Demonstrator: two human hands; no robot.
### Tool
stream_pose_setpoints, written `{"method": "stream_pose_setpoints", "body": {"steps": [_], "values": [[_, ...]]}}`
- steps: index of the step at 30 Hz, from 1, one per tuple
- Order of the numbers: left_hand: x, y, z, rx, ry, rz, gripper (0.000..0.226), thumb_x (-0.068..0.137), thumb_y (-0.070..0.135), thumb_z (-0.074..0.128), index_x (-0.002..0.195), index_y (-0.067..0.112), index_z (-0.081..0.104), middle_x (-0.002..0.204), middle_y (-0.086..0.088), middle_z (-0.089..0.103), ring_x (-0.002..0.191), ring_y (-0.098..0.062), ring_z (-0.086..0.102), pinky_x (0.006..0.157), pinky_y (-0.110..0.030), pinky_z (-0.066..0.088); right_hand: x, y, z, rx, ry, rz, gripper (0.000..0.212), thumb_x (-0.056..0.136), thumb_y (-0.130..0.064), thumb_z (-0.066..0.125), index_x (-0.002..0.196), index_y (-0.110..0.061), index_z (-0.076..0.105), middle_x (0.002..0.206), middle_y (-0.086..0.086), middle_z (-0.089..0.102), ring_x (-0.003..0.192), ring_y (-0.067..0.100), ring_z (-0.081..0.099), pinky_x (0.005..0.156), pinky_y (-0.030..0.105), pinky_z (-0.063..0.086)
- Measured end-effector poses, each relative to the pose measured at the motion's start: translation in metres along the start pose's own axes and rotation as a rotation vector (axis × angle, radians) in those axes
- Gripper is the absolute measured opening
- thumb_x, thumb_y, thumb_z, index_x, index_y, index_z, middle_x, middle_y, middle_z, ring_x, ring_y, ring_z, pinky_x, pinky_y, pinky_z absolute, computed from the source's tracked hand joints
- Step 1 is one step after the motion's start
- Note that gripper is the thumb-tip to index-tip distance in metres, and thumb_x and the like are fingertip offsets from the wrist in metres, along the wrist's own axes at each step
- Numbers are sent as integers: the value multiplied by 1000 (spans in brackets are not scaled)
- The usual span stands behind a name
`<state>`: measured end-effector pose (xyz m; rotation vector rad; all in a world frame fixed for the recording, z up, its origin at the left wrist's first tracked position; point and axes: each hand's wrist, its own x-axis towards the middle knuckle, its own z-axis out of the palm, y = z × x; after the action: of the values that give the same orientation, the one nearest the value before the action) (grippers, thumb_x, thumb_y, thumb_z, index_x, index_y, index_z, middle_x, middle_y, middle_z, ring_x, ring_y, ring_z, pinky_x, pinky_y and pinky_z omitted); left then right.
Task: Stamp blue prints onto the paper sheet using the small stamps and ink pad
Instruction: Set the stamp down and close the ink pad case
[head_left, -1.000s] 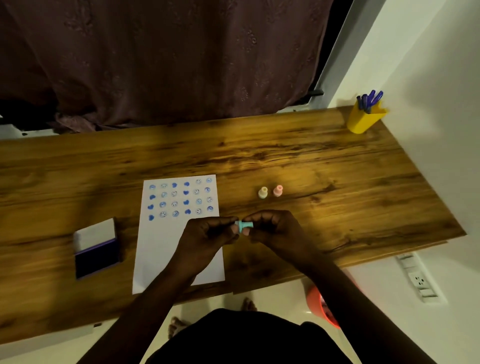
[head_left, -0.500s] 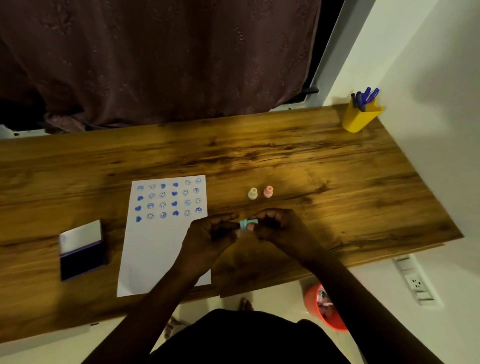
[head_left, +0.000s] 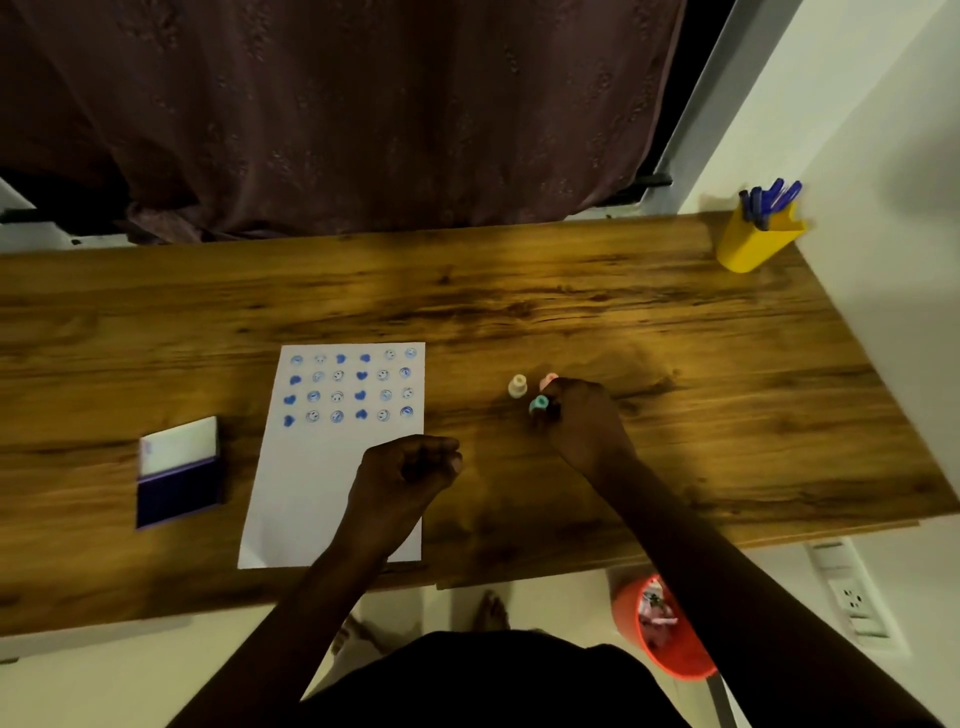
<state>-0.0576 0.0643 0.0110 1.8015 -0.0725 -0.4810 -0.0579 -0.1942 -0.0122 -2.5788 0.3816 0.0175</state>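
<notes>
Head view: your right hand (head_left: 582, 415) pinches the teal stamp (head_left: 539, 404) just beside the cream stamp (head_left: 517, 386); set it down upright, clear of its neighbours. Your left hand (head_left: 410, 467), loosely curled and empty, hovers over the paper (head_left: 311, 499); the ink pad (head_left: 176, 493) lies left.

Glossy wood-grain table (head_left: 571, 312), matt white paper sheet (head_left: 311, 478), draped cloth curtain (head_left: 363, 104)

Wooden tabletop (head_left: 519, 291), grain running left to right. On it: open ink pad (head_left: 179, 473) at left; paper sheet (head_left: 322, 483) beside it, blue prints in its upper part; cream stamp (head_left: 517, 386) and pink stamp (head_left: 546, 381) right of the sheet; yellow pen holder (head_left: 753, 244) at the far right corner.
</notes>
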Motion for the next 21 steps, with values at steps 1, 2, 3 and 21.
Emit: {"method": "stream_pose_setpoints", "body": {"steps": [1, 2, 3, 21], "values": [[-1, 0, -1, -7, 4, 0, 29, 86, 21, 82, 94, 49, 79, 101, 16, 80, 101, -1, 74, 98, -47, 59, 1, 0, 1, -14, 3, 1, 34, 90, -24, 69, 122, -12, 70, 122, 9, 73, 113, 28, 68, 92, 36, 54], [-1, 0, -2, -10, 5, 0, 30, 86, 20, 82, 94, 49, 79, 101, 17, 80, 102, 1, 73, 98, -48, 59, 2, 0, 1, -28, 5, 3, 33, 90, -24, 69, 121, -12, 70, 121, 9, 73, 112, 27, 68, 90, 34, 53], [-1, 0, -3, -8, 5, -1, 31, 86, 20, 81, 93, 50, 79, 101, 18, 80, 102, 3, 72, 98, -48, 59, 4, 1, 2, -38, 2, 7, 33, 90, -25, 69, 121, -13, 70, 121, 8, 73, 111, 26, 68, 87, 31, 52], [-2, -2, -45, -82, 70, -2, 27, 86, 9, 81, 96, 34, 78, 104, 6, 80, 105, -15, 75, 92, -43, 62, -18, -36, -12, 36, 194, -105, 15, 87, -39, 70, 97, -28, 71, 94, -8, 73, 79, 7, 69, 66, 13, 50]]}}
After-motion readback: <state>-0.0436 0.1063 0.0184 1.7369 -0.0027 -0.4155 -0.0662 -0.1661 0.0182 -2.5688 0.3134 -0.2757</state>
